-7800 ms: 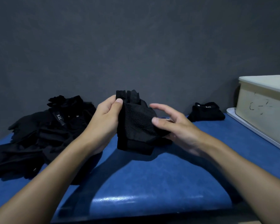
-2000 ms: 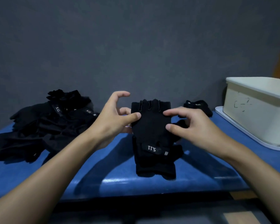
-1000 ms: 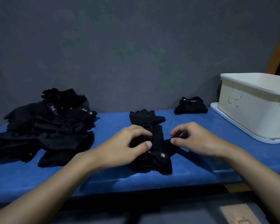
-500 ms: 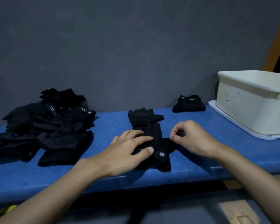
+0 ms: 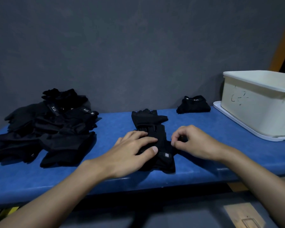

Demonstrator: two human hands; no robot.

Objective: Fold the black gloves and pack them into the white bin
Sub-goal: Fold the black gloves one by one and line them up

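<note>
A pair of black fabric gloves (image 5: 149, 120) lies stacked in the middle of the blue padded bench top (image 5: 247, 155), finger ends pointing far and cuffs toward the near edge. The left hand (image 5: 132, 152) lies flat on the near half of the pair and presses the cloth down. Its fingers are straight and close together, and its thumb stretches over the cuff beside a small grey tag (image 5: 166, 155). The right hand (image 5: 196, 143) sits just right of it with its fingers curled in. Its thumb and fingertips pinch a bit of black material at the right edge of the same gloves; the dim light hides which part of the glove that is. The two hands are near each other but apart.

On the far left of the bench a loose heap of black gloves (image 5: 56, 129) spreads out, some with white "5.11" lettering on their straps. At the far right, against the grey wall (image 5: 138, 55), a small folded bundle of black gloves (image 5: 193, 106) rests on the bench, just left of the white plastic bin (image 5: 257, 111). The bin stands at the right end on a flat white tray (image 5: 235, 126), well apart from the hands. Its inside cannot be seen from this angle.
</note>
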